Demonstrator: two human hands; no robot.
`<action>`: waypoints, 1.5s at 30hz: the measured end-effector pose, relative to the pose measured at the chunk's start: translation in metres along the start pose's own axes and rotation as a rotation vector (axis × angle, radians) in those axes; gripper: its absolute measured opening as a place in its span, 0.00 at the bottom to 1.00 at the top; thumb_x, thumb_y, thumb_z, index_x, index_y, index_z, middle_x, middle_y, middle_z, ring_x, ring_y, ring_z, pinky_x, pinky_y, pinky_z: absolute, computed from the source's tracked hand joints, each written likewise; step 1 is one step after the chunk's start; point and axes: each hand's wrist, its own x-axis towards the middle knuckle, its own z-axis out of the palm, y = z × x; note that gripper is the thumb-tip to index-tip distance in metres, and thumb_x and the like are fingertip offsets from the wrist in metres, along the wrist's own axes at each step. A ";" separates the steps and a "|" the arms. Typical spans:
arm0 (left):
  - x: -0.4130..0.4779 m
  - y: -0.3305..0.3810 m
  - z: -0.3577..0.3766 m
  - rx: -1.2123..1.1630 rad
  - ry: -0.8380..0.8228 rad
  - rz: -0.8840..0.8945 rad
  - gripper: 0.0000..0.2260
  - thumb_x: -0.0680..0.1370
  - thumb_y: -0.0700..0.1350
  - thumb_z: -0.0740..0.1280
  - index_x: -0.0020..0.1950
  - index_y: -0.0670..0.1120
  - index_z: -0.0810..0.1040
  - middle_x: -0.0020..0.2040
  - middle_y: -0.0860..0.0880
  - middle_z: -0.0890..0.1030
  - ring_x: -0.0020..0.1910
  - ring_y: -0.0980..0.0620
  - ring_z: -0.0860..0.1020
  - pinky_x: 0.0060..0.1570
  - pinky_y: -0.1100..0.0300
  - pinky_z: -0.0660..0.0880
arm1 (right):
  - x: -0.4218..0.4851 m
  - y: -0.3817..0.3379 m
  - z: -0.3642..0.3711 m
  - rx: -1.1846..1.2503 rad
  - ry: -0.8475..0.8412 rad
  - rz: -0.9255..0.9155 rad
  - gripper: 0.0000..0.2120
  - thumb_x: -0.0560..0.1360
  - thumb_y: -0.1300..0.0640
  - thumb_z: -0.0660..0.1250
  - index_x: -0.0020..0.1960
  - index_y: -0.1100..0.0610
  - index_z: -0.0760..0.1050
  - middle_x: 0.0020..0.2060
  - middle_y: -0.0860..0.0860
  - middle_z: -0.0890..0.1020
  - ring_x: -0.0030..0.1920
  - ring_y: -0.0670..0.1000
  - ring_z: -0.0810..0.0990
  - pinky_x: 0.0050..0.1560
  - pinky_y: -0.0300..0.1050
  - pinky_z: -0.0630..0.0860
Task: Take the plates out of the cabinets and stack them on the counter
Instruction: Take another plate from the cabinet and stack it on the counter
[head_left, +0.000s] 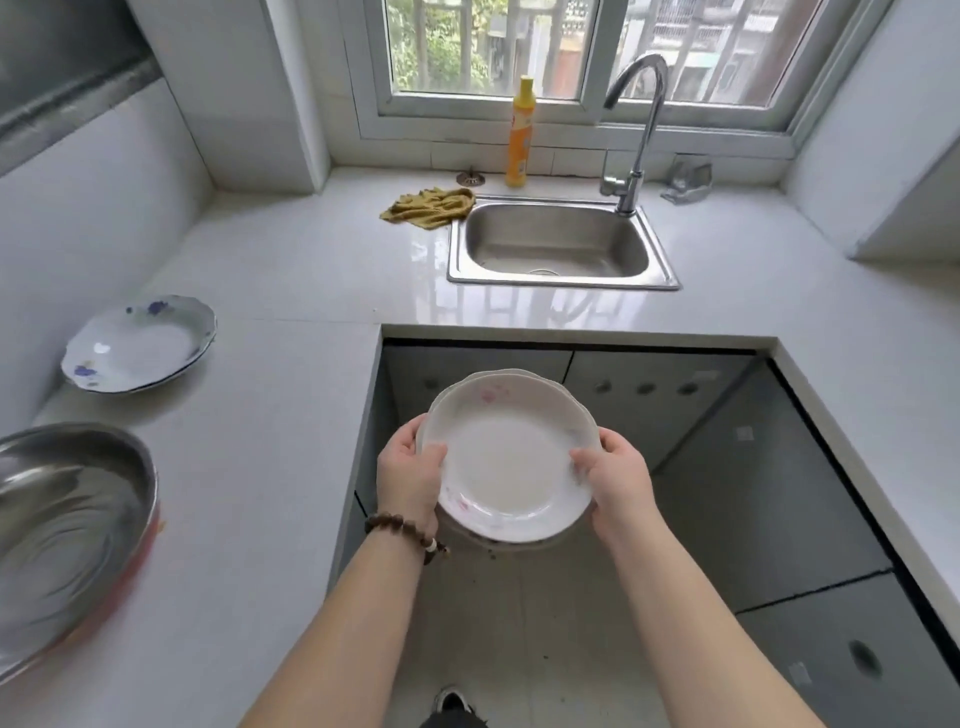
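The steel bowl (67, 535) sits on the surface (291, 291) far left of the sink (660, 249), nearest you. The blue-flowered plate (137, 345) lies flat on the surface left of the sink, closer to it than the bowl. Your left hand (410, 473) pinches the left rim of the pink-patterned plates (511, 457), thumb on top, fingers (408, 427) curled round the edge. The plates, two stacked, hang level in front of the sink, off the surface. Your right hand (618, 478) pinches the right rim likewise.
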 end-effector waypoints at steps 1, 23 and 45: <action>0.011 0.007 0.002 0.005 0.006 0.008 0.17 0.73 0.33 0.63 0.50 0.53 0.81 0.49 0.48 0.84 0.50 0.46 0.82 0.48 0.48 0.81 | 0.010 -0.006 0.008 -0.005 -0.002 -0.003 0.14 0.70 0.71 0.59 0.49 0.59 0.78 0.43 0.57 0.82 0.41 0.57 0.80 0.42 0.50 0.77; 0.205 0.087 0.035 -0.265 0.444 0.093 0.15 0.74 0.34 0.65 0.46 0.53 0.83 0.43 0.53 0.86 0.46 0.47 0.83 0.41 0.55 0.81 | 0.230 -0.125 0.182 -0.217 -0.499 0.007 0.16 0.67 0.71 0.60 0.48 0.57 0.79 0.41 0.57 0.81 0.40 0.59 0.80 0.38 0.51 0.77; 0.237 0.087 -0.088 -0.529 1.053 0.148 0.17 0.74 0.30 0.62 0.52 0.48 0.83 0.49 0.47 0.86 0.50 0.45 0.83 0.48 0.52 0.79 | 0.232 -0.082 0.405 -0.581 -1.069 0.103 0.20 0.57 0.64 0.62 0.48 0.58 0.80 0.42 0.57 0.83 0.41 0.59 0.81 0.35 0.47 0.75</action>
